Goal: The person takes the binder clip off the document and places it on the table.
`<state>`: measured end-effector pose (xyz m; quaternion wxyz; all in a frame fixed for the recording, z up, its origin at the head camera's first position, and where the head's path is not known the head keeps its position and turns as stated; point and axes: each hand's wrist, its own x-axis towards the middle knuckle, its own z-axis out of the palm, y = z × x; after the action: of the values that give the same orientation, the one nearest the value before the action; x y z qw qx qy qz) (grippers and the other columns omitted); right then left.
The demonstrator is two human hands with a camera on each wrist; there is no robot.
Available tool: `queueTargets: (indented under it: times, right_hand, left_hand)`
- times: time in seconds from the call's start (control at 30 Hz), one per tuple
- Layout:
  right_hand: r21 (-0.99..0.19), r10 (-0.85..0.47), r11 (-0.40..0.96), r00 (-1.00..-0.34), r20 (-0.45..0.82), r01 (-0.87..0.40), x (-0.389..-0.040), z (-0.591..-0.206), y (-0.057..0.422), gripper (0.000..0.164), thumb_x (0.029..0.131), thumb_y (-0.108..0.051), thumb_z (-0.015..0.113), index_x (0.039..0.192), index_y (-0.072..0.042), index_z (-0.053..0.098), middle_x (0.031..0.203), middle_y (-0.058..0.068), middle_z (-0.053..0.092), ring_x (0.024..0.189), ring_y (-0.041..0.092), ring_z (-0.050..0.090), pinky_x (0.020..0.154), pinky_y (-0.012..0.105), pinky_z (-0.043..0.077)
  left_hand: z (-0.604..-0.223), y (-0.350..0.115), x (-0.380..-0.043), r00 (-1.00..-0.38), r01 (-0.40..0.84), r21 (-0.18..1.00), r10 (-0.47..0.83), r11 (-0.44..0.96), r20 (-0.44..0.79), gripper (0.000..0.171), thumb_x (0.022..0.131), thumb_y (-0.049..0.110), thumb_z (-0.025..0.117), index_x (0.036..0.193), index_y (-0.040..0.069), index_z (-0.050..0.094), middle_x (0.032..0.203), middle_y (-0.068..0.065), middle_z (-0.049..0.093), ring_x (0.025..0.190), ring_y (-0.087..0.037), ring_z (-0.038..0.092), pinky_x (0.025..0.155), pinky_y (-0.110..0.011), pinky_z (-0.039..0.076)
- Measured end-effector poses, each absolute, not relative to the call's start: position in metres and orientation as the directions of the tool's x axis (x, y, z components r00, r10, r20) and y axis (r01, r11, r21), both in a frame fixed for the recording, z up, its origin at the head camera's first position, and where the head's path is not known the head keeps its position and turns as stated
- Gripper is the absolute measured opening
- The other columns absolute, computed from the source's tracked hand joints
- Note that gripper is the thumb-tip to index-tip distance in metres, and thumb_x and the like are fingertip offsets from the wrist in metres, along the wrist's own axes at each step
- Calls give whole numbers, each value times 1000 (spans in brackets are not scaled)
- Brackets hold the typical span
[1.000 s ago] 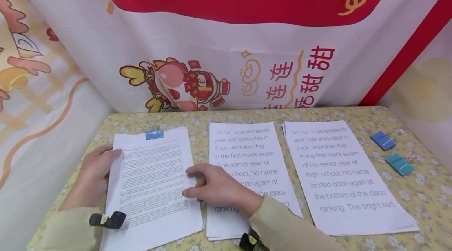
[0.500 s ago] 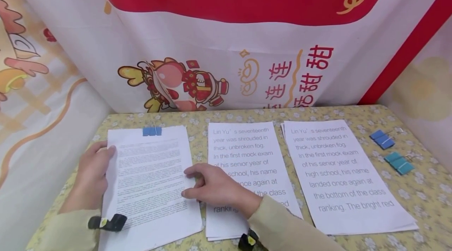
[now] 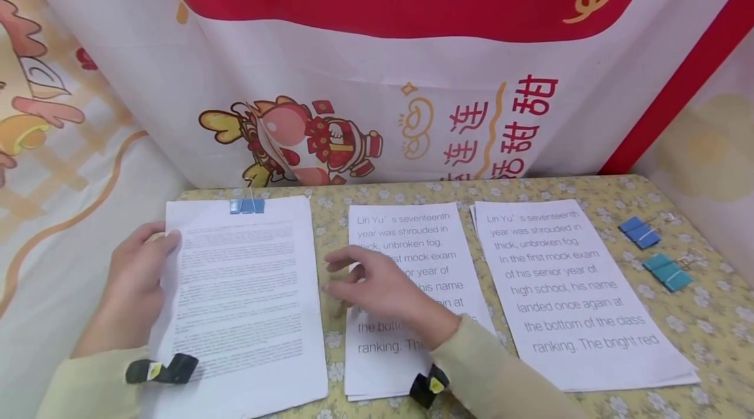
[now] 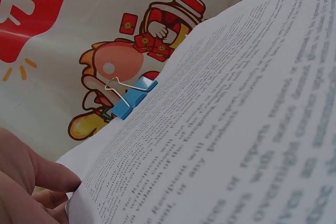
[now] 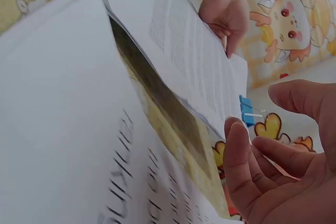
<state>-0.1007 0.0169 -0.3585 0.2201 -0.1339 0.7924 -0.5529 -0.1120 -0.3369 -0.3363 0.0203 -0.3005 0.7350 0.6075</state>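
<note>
My left hand grips the left edge of a stack of printed sheets, its thumb on top of the page. A blue binder clip bites the top edge of this stack, and one wire handle stands up from it in the left wrist view. Shadow shows beneath the stack's right edge in the right wrist view. My right hand is over the left part of the middle large-print stack. Its fingers are loosely bent, the thumb apart from them, with nothing between. A gap separates it from the clipped stack.
Another large-print stack lies to the right. Beyond it are a blue binder clip and a teal binder clip on the flowered tablecloth. A printed cloth backdrop hangs behind the table.
My left hand and the clipped stack have shifted left and a little farther from me. My right hand has come off the stack's right edge and moved right and slightly up.
</note>
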Motion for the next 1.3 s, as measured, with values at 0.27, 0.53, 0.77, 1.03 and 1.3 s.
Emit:
queueTargets:
  times: [0.27, 0.53, 0.77, 1.03, 1.3]
  right_hand:
    - [-917, -328, 399, -936, -130, -13, -119, -340, 39, 41, 100, -35, 77, 140, -28, 69, 130, -6, 73, 113, 15, 68, 92, 38, 59]
    - [-898, -127, 439, -991, -49, -12, -144, -314, 60, 41, 102, -48, 71, 138, -28, 69, 133, -8, 71, 126, 19, 64, 106, 44, 57]
    - [-865, -198, 499, -978, -60, -48, -165, -304, 69, 52, 102, -58, 67, 144, -27, 68, 138, -5, 70, 133, 20, 62, 116, 51, 49]
    - [-817, -259, 576, -955, -143, -34, -185, -307, 69, 68, 99, -66, 66, 149, -19, 64, 147, 4, 68, 141, 26, 60, 119, 52, 48]
    - [-780, -246, 626, -952, -184, -11, -193, -302, 73, 65, 96, -68, 69, 140, -20, 70, 143, 4, 70, 137, 27, 62, 116, 53, 51]
  left_hand:
    - [-336, -321, -111, -895, -363, 932, -272, -21, -354, 44, 112, 37, 56, 154, 30, 47, 118, 18, 63, 113, -6, 57, 88, -20, 46]
    - [-327, -279, -110, -928, -345, 939, -158, 18, -338, 38, 113, 37, 53, 149, 26, 49, 111, 16, 71, 102, -5, 69, 84, -24, 57]
    - [-326, -234, -105, -922, -383, 923, -77, 26, -380, 35, 114, 34, 51, 148, 26, 51, 114, 11, 74, 99, -9, 74, 84, -29, 61]
    - [-330, -205, -114, -954, -297, 954, -18, -29, -298, 35, 115, 31, 50, 148, 21, 52, 118, 7, 74, 103, -11, 72, 88, -28, 59]
    - [-336, -188, -122, -964, -261, 965, -39, -36, -263, 36, 115, 27, 48, 149, 15, 54, 115, 2, 72, 99, -13, 72, 86, -29, 59]
